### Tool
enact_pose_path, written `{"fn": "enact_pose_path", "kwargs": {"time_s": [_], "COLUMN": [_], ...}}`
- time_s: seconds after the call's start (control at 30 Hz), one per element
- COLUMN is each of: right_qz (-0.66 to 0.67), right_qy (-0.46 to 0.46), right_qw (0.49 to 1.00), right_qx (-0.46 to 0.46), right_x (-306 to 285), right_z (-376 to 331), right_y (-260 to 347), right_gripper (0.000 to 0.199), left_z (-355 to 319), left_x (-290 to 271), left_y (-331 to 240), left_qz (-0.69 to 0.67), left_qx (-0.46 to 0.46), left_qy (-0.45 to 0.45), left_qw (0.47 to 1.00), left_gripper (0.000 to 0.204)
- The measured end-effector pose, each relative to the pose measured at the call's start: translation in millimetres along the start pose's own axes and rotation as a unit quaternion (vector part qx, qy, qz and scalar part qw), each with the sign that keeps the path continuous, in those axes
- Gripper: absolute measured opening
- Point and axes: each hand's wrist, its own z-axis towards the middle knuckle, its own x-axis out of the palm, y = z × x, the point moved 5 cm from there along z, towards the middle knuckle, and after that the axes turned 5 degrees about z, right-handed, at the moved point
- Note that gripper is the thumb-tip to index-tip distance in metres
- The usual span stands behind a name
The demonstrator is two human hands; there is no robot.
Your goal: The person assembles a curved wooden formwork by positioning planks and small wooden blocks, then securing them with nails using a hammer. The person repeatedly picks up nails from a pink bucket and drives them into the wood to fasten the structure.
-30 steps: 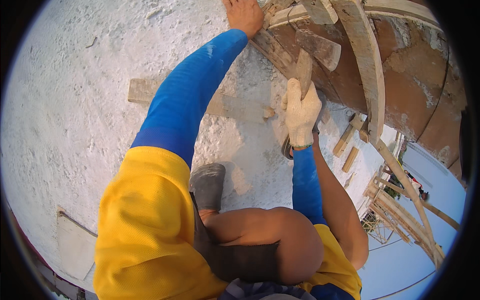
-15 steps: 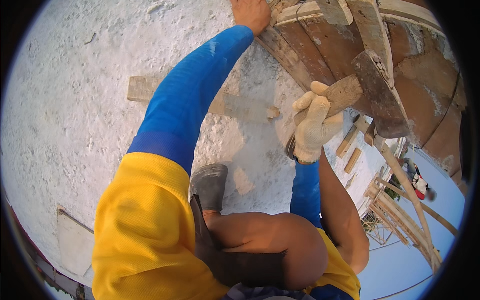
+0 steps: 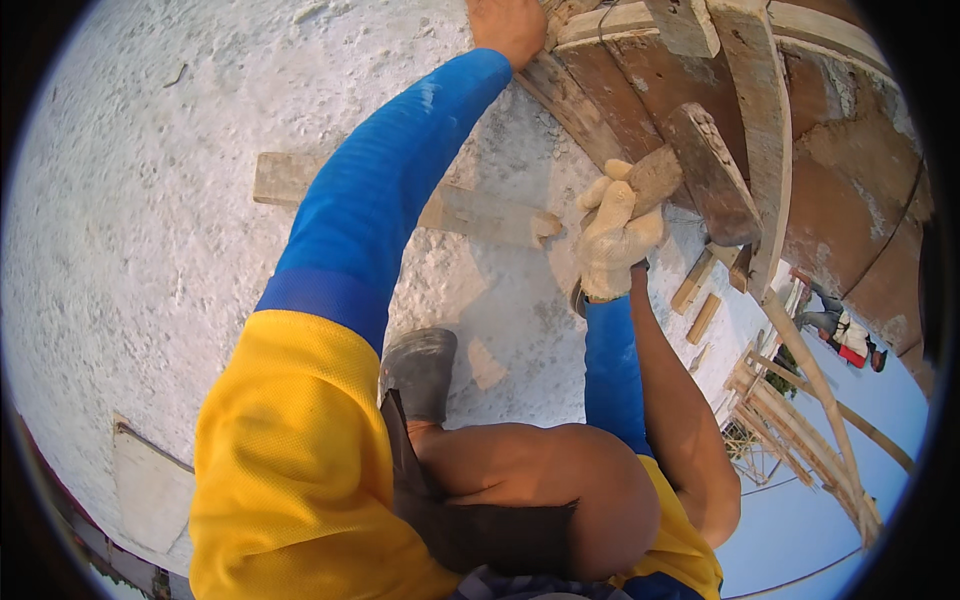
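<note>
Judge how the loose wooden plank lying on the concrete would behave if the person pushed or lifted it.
The plank looks thick and straight, so probably stiff. Lying flat on rough concrete, it would likely scrape rather than roll. Its ragged end suggests splinters.

Head-worn fisheye, steeply downward, close.

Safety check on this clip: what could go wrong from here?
1. The gloved right hand holds a wooden mallet raised near the bare left hand, which rests on the plank formwork. A missed swing could hit those fingers.
2. The person crouches close to the slab edge, with an open drop and scaffolding below. Losing balance could mean a fall.
</note>
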Motion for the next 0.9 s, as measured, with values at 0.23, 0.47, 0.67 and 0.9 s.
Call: {"fn": "enact_pose_path", "kwargs": {"time_s": [0.23, 0.47, 0.67, 0.9], "right_qz": [-0.111, 0.059, 0.079, 0.036], "right_qy": [0.041, -0.022, 0.029, 0.029], "right_qw": [0.979, 0.992, 0.996, 0.999], "right_qx": [0.167, -0.106, 0.028, 0.009], "right_x": [4, -13, 0, -17], "right_z": [1, -3, -5, -15], "right_y": [-15, 30, -2, 1], "right_gripper": [0.054, 0.060, 0.045, 0.045], "left_z": [-2, -2, 2, 3], "left_x": [-17, -4, -14, -8], "left_y": [-1, 1, 0, -2], "left_qz": [-0.054, -0.055, -0.053, -0.038], "left_qx": [-0.043, -0.022, -0.035, -0.031], "left_qy": [0.007, -0.023, 0.000, -0.009], "left_qw": [0.998, 0.998, 0.998, 0.999], "left_gripper": [0.076, 0.075, 0.075, 0.077]}}
